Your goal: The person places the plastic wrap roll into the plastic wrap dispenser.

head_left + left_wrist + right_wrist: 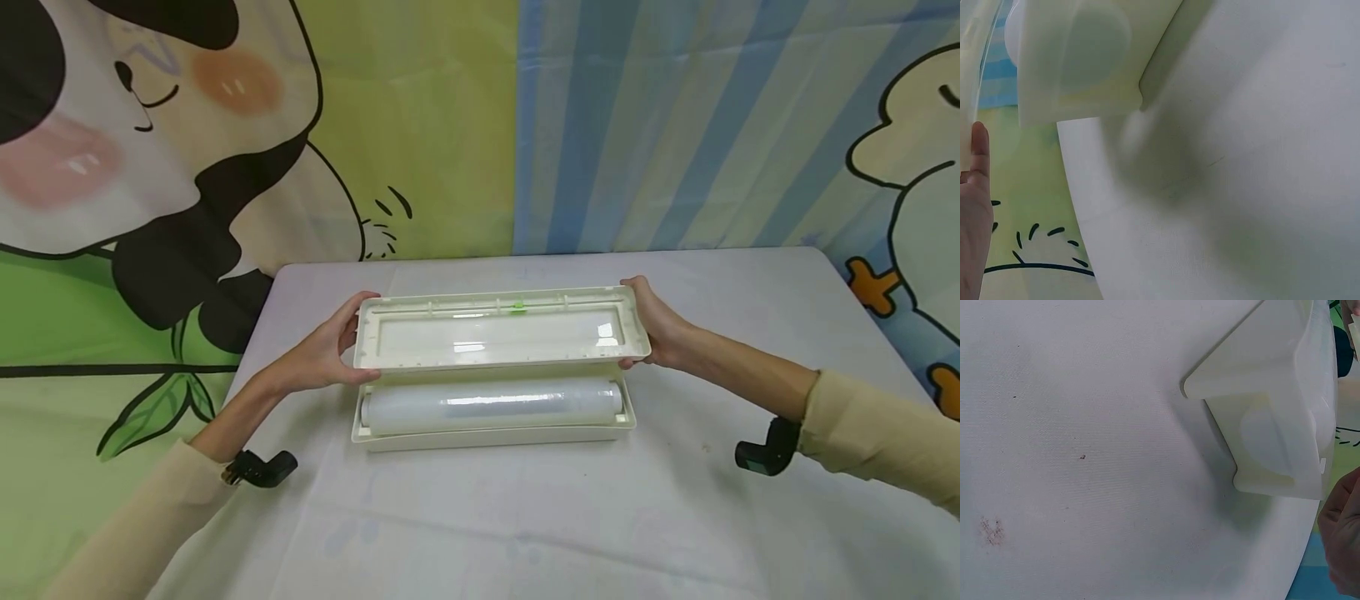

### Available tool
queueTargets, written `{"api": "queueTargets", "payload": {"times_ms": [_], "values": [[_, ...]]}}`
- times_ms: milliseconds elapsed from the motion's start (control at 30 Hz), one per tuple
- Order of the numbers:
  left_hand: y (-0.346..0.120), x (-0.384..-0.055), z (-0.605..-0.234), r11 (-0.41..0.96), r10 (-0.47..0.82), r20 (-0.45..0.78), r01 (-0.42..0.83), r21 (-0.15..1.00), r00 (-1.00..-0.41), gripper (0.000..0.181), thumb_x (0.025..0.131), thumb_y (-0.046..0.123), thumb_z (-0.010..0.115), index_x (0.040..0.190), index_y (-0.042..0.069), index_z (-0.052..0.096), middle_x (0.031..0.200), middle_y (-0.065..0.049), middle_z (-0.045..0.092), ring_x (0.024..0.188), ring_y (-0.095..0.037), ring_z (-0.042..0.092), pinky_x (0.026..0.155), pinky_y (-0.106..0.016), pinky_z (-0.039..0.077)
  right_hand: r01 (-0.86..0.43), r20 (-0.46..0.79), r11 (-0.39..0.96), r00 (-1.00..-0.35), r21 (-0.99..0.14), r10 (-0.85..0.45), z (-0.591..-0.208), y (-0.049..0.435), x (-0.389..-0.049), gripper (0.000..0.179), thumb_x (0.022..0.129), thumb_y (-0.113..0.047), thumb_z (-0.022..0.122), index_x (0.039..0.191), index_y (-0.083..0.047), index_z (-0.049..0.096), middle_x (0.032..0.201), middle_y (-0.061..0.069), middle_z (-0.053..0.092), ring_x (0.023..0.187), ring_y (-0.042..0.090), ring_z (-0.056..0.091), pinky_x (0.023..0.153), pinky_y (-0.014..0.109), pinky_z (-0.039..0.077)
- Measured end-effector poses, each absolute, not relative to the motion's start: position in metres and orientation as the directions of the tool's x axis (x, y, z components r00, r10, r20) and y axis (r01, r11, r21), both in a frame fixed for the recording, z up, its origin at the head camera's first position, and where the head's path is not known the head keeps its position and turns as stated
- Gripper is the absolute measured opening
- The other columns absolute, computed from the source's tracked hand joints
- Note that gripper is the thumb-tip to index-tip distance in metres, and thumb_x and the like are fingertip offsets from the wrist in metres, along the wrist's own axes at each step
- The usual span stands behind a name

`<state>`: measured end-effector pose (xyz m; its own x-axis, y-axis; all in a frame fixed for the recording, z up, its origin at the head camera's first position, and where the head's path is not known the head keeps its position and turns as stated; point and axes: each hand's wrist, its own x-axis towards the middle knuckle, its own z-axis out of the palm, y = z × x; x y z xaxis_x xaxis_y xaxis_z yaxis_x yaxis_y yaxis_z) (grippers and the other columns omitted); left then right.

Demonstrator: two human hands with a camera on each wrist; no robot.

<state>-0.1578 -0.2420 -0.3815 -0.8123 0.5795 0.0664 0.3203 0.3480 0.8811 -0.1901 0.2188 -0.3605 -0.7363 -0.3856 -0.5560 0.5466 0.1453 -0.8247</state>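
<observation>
In the head view my left hand (330,346) and right hand (660,327) hold a long pale lid (491,332) by its two ends. The lid's inner side faces me, with a clear window and a small green slider (517,307) on a rail. Just below the lid sits a long cream box (491,437) holding a roll of clear plastic wrap (491,406). The left wrist view shows the box's end wall (1079,62) and my left fingers against the lid's edge. In the right wrist view the box's other end (1260,437) stands near my right hand, whose fingers look curled.
A white cloth covers the table (480,517). Behind it hangs a cartoon-printed curtain (420,125), with blue stripes on the right side. Black wrist cameras (262,468) are strapped to both forearms. Small dark specks mark the cloth in the right wrist view.
</observation>
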Motion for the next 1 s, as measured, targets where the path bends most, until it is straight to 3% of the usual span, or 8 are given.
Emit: {"api": "queueTargets", "payload": {"times_ms": [100, 233, 300, 400, 533, 633, 767, 1000], "values": [[-0.241, -0.157, -0.381, 0.342, 0.578, 0.056, 0.304, 0.889, -0.814, 0.103, 0.071, -0.003, 0.081, 0.150, 0.010, 0.016, 0.146, -0.015, 0.033, 0.128, -0.008, 0.041, 0.102, -0.008, 0.035, 0.534, -0.546, 0.145, -0.749, -0.833, -0.376, -0.362, 0.219, -0.190, 0.057, 0.097, -0.051, 0.008, 0.116, -0.010, 0.043, 0.087, 0.009, 0.059, 0.063, 0.020, 0.059, 0.043, 0.030, 0.044], [-0.239, -0.156, -0.379, 0.320, 0.587, 0.001, 0.233, 0.918, -0.810, 0.100, 0.078, 0.000, 0.076, 0.153, 0.014, 0.010, 0.151, -0.015, 0.026, 0.134, -0.028, 0.039, 0.099, -0.018, 0.044, 0.522, -0.535, 0.145, -0.759, -0.841, -0.371, -0.365, 0.221, -0.190, 0.057, 0.098, -0.051, 0.008, 0.117, -0.009, 0.042, 0.086, 0.010, 0.059, 0.061, 0.020, 0.059, 0.041, 0.029, 0.044], [-0.238, -0.155, -0.378, 0.325, 0.577, -0.060, 0.162, 0.932, -0.814, 0.089, 0.089, 0.006, 0.066, 0.154, 0.017, 0.006, 0.155, -0.014, 0.021, 0.137, -0.037, 0.036, 0.098, -0.028, 0.048, 0.516, -0.532, 0.149, -0.766, -0.843, -0.361, -0.366, 0.222, -0.191, 0.058, 0.098, -0.052, 0.008, 0.118, -0.009, 0.042, 0.086, 0.010, 0.058, 0.062, 0.020, 0.060, 0.041, 0.029, 0.044], [-0.235, -0.154, -0.375, 0.339, 0.537, -0.195, -0.001, 0.941, -0.821, 0.065, 0.104, 0.032, 0.042, 0.155, 0.018, 0.006, 0.157, -0.015, 0.020, 0.136, -0.041, 0.040, 0.097, -0.043, 0.050, 0.515, -0.532, 0.148, -0.773, -0.844, -0.347, -0.368, 0.223, -0.193, 0.059, 0.098, -0.053, 0.008, 0.118, -0.010, 0.042, 0.086, 0.009, 0.058, 0.061, 0.020, 0.060, 0.041, 0.029, 0.043], [-0.228, -0.158, -0.371, 0.272, 0.461, -0.371, -0.270, 0.924, -0.806, 0.077, 0.097, 0.066, 0.014, 0.154, 0.014, 0.012, 0.146, -0.019, 0.035, 0.118, -0.028, 0.060, 0.090, -0.051, 0.052, 0.497, -0.501, 0.115, -0.781, -0.860, -0.374, -0.369, 0.221, -0.195, 0.060, 0.098, -0.054, 0.009, 0.116, -0.009, 0.043, 0.085, 0.008, 0.059, 0.061, 0.019, 0.060, 0.041, 0.030, 0.043], [-0.226, -0.163, -0.365, 0.205, 0.444, -0.468, -0.422, 0.883, -0.764, 0.090, 0.091, 0.075, 0.010, 0.153, 0.010, 0.016, 0.133, -0.015, 0.050, 0.105, -0.023, 0.067, 0.081, -0.047, 0.056, 0.479, -0.470, 0.082, -0.789, -0.874, -0.396, -0.368, 0.219, -0.195, 0.060, 0.099, -0.053, 0.008, 0.114, -0.008, 0.044, 0.084, 0.008, 0.060, 0.060, 0.019, 0.060, 0.041, 0.030, 0.044], [-0.229, -0.169, -0.356, 0.201, 0.489, -0.565, -0.544, 0.815, -0.664, 0.093, 0.089, 0.077, 0.007, 0.148, 0.008, 0.023, 0.115, -0.009, 0.064, 0.098, -0.029, 0.069, 0.071, -0.038, 0.058, 0.464, -0.447, 0.060, -0.801, -0.884, -0.398, -0.366, 0.216, -0.193, 0.060, 0.099, -0.054, 0.009, 0.110, -0.008, 0.046, 0.081, 0.007, 0.062, 0.059, 0.020, 0.060, 0.041, 0.031, 0.044], [-0.234, -0.175, -0.351, 0.207, 0.572, -0.597, -0.606, 0.768, -0.562, 0.079, 0.095, 0.070, 0.012, 0.147, 0.012, 0.021, 0.115, -0.014, 0.062, 0.091, -0.034, 0.070, 0.077, -0.040, 0.058, 0.450, -0.441, 0.072, -0.811, -0.890, -0.385, -0.364, 0.215, -0.193, 0.062, 0.099, -0.054, 0.009, 0.105, -0.007, 0.048, 0.076, 0.006, 0.062, 0.056, 0.019, 0.059, 0.041, 0.031, 0.044]]}}
